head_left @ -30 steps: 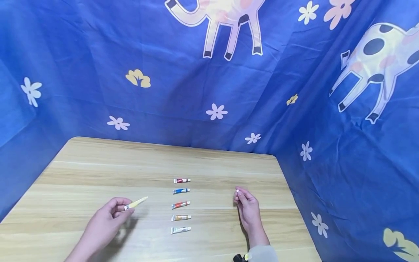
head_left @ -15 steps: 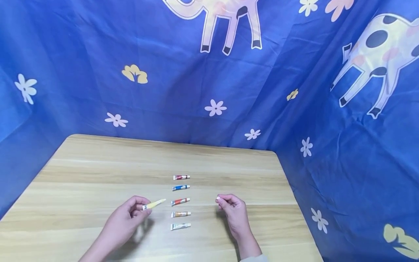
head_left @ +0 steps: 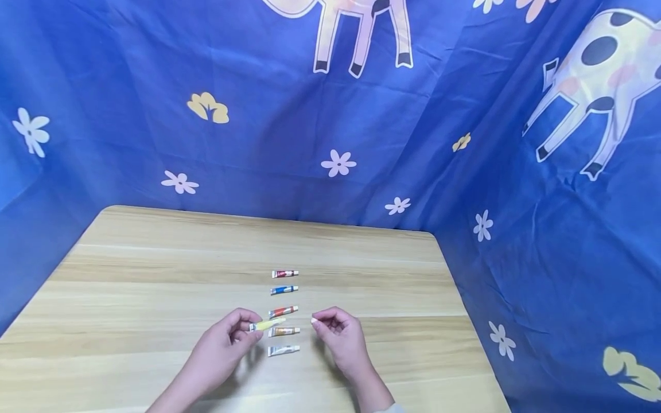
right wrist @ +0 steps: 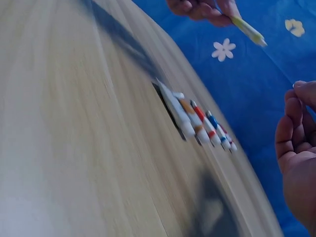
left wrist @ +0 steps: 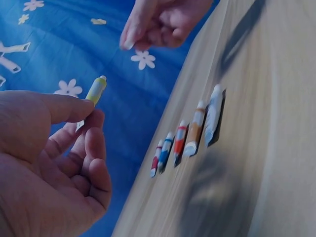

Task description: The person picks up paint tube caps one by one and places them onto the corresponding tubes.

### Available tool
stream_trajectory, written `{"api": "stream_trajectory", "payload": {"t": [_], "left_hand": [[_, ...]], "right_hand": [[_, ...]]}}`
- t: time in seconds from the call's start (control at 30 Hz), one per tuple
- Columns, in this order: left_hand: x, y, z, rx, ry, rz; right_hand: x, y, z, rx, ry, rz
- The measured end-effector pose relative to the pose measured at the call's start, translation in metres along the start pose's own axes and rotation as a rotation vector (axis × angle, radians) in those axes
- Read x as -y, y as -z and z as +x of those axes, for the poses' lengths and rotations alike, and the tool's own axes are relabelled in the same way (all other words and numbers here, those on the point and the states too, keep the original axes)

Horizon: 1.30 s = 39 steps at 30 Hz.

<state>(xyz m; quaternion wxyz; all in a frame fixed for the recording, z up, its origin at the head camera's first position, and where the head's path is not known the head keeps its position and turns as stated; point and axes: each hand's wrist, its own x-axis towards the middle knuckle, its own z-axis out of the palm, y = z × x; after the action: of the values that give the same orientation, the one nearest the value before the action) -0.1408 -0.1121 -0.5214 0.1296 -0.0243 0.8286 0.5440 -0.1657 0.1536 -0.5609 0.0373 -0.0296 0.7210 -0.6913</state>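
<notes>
My left hand [head_left: 222, 344] pinches a small yellow paint tube [head_left: 272, 324] by its flat crimped end, between thumb and fingers. The tube points right, and its narrow bare nozzle shows in the left wrist view. My right hand [head_left: 345, 337] pinches a small white cap [head_left: 314, 320], mostly hidden by the fingertips, a short gap from the nozzle. Both hands are held above the table. Below them lie paint tubes in a column: dark red [head_left: 285, 274], blue [head_left: 284, 290], orange-red [head_left: 283, 311], ochre [head_left: 285, 331] and silvery white [head_left: 283, 350], capped ends to the right.
The wood-grain table [head_left: 155, 264] has a rounded far edge. A blue cloth [head_left: 248, 137] printed with flowers and animals hangs behind it and along both sides. Shadows of the hands fall on the tabletop.
The left hand has carried the yellow tube rightward over the column of tubes. The right hand has moved left with the cap, narrowing the gap. The head view has tilted slightly.
</notes>
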Motion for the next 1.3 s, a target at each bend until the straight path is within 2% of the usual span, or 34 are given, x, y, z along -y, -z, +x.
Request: {"api": "stream_trajectory", "payload": {"t": [0.27, 0.53, 0.77, 0.97, 1.3], "left_hand": [[-0.003, -0.011, -0.001, 0.004, -0.010, -0.004], [-0.003, -0.018, -0.002, 0.011, -0.018, -0.017], [-0.001, -0.023, -0.003, -0.008, -0.037, 0.031], [0.000, -0.025, -0.003, -0.016, -0.046, 0.038], [0.004, -0.027, -0.003, -0.023, -0.065, 0.037]], "right_hand": [[0.010, -0.014, -0.005, 0.046, 0.031, -0.062], [0.009, -0.022, -0.009, 0.048, 0.036, -0.103], [0.005, -0.024, -0.012, 0.039, 0.031, -0.107], [0.003, -0.025, -0.014, 0.054, 0.009, -0.114], [-0.006, -0.025, -0.014, 0.072, -0.016, -0.212]]}}
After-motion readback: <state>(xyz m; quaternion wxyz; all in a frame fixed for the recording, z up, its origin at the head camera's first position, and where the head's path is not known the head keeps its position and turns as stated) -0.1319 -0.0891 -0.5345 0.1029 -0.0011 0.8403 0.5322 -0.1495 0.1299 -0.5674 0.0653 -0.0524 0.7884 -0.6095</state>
